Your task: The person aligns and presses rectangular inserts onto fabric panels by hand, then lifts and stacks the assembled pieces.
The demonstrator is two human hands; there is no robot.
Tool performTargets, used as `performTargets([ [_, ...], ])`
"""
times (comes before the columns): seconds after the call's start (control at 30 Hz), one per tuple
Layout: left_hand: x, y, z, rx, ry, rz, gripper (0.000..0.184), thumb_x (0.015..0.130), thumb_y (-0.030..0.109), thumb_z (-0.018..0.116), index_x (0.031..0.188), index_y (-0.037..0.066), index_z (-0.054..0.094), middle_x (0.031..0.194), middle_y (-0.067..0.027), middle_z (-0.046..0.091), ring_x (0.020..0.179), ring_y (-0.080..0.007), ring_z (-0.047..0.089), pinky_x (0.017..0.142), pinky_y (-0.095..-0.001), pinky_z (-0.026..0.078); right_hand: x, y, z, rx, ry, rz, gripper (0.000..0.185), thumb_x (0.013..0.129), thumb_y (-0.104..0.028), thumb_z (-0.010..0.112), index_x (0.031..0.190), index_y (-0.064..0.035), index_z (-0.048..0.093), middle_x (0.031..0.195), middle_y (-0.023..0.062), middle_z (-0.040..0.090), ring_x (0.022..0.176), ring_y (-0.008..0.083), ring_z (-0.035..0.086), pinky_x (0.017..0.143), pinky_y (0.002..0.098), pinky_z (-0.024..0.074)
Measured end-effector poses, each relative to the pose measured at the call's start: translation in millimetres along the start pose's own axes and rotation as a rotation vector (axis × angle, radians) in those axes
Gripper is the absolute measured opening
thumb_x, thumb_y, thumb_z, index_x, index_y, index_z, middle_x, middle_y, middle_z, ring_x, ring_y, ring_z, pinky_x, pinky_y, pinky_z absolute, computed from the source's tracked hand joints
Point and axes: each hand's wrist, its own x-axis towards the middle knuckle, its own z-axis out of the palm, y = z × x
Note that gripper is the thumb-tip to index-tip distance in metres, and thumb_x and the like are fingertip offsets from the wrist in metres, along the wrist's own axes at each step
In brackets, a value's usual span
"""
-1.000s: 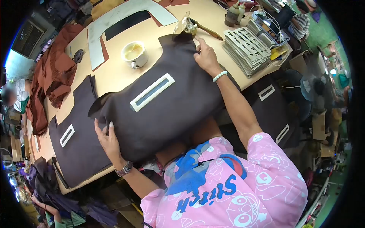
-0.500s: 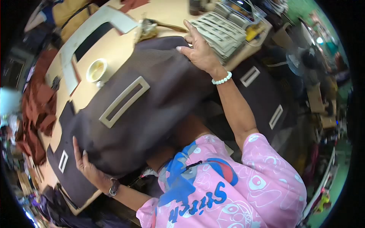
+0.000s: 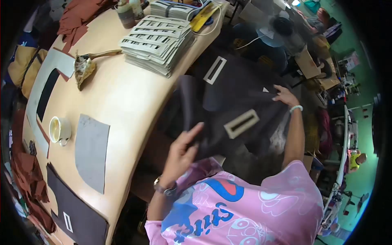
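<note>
My right hand (image 3: 286,96) is closed on the far right edge of a dark fabric panel (image 3: 261,141), stretched out to the right of the table. A pale rectangular frame with a slot (image 3: 241,123) lies on that panel. My left hand (image 3: 181,149), slightly blurred, is near the panel's left side, index finger stretched and thumb apart, holding nothing that I can see. Behind it is another dark panel (image 3: 220,96) with a smaller pale slotted frame (image 3: 214,70). One more dark panel (image 3: 77,208) with a pale frame (image 3: 67,221) lies on the table's near left.
On the table (image 3: 122,102) are a grey curved piece (image 3: 92,153), a white cup (image 3: 61,130) with yellowish contents, a crusted brush (image 3: 84,69), a stack of slotted pale strips (image 3: 157,43) and bottles (image 3: 125,15). Reddish-brown fabric (image 3: 28,171) lies along the left. Another person (image 3: 320,20) is at the back right.
The panel has moved from over the table to its right side, uncovering the grey piece. My left hand has come off the fabric; my right hand still holds it. The view has turned right.
</note>
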Motion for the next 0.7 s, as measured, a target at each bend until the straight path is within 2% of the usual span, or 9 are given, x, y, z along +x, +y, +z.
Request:
performTargets([
  [0.03,10.7,-7.7,12.7,0.077,-0.116,0.05,0.053,0.079,-0.005,0.047,0.131,0.002,0.047,0.13,-0.0138,0.051,0.114,-0.02,0.052,0.1,-0.0291,0.035,-0.7,19.6,-21.4,-0.119,0.031,0.069,0.082,0.066,0.0,0.07,0.139,-0.0038,0.033,0.141,0.018,0.037,0.126,0.0322,0.041,0.099,0.0363,0.039],
  [0.07,19.2,-15.0,28.2,0.114,-0.176,0.128,0.053,0.081,-0.003,0.05,0.133,0.004,0.045,0.113,-0.0152,0.059,0.095,-0.0196,0.057,0.088,-0.0275,0.041,-0.6,37.6,-42.3,-0.236,0.061,0.138,0.081,0.066,0.001,0.069,0.139,-0.0037,0.034,0.141,0.0186,0.037,0.127,0.0318,0.041,0.1,0.0369,0.0384],
  [0.13,35.7,-7.7,64.2,0.117,-0.325,0.063,0.052,0.084,0.003,0.055,0.135,0.006,0.043,0.086,-0.0137,0.057,0.074,-0.0186,0.052,0.071,-0.0278,0.042,20.1,93.4,-78.5,0.02,0.315,-0.053,0.08,0.065,0.001,0.068,0.138,-0.0022,0.036,0.139,0.0192,0.04,0.126,0.0311,0.042,0.101,0.0371,0.0378],
  [0.23,48.8,-30.9,84.9,0.102,-0.116,0.235,0.048,0.085,0.006,0.058,0.132,0.005,0.046,0.07,-0.0111,0.046,0.062,-0.0175,0.042,0.06,-0.0301,0.038,31.2,65.8,-69.3,0.0,0.609,-0.071,0.072,0.069,-0.004,0.065,0.136,-0.0059,0.039,0.127,0.0195,0.052,0.118,0.0332,0.05,0.096,0.0381,0.0405],
  [0.33,60.2,-89.7,80.7,0.268,0.021,0.143,0.041,0.085,0.005,0.059,0.125,0.003,0.052,0.076,-0.0136,0.055,0.064,-0.0184,0.048,0.062,-0.0293,0.041,58.0,35.8,-41.4,-0.072,0.697,-0.111,0.066,0.073,-0.006,0.062,0.135,-0.0129,0.041,0.118,0.0166,0.059,0.11,0.0335,0.055,0.092,0.0401,0.0422],
  [0.37,61.8,-109.9,83.9,0.175,0.119,0.186,0.03,0.084,0.0,0.055,0.114,0.0,0.059,0.092,-0.0209,0.06,0.073,-0.0318,0.057,0.068,-0.0353,0.046,70.1,24.7,-30.2,-0.088,0.724,-0.105,0.066,0.074,-0.006,0.062,0.136,-0.0151,0.041,0.116,0.0153,0.061,0.108,0.033,0.056,0.092,0.0402,0.0425],
  [0.5,60.8,-123.1,81.7,0.255,0.158,0.101,0.017,0.081,-0.003,0.055,0.098,-0.003,0.059,0.128,-0.0176,0.051,0.081,-0.0314,0.062,0.071,-0.0353,0.049,117.5,-15.8,2.0,-0.111,0.8,-0.167,0.064,0.076,-0.004,0.059,0.135,-0.0201,0.04,0.11,0.0118,0.064,0.103,0.0326,0.059,0.09,0.0407,0.0446],
  [0.6,61.4,-114.9,82.9,0.283,0.138,-0.02,0.024,0.079,-0.003,0.058,0.103,-0.002,0.059,0.131,-0.0169,0.048,0.077,-0.0235,0.061,0.068,-0.0301,0.048,137.1,-54.3,15.5,-0.119,0.857,-0.227,0.063,0.075,0.0,0.057,0.134,-0.0191,0.042,0.11,0.0125,0.063,0.101,0.032,0.06,0.087,0.0405,0.0464],
  [0.7,60.4,-124.7,84.1,0.386,0.192,0.085,0.05,0.079,-0.001,0.059,0.127,0.003,0.046,0.129,-0.0197,0.048,0.076,-0.0219,0.06,0.066,-0.0308,0.048,161.7,-73.4,24.6,-0.149,0.934,-0.354,0.061,0.075,0.001,0.057,0.132,-0.0136,0.042,0.108,0.0157,0.063,0.098,0.0316,0.061,0.085,0.0408,0.0472],
])
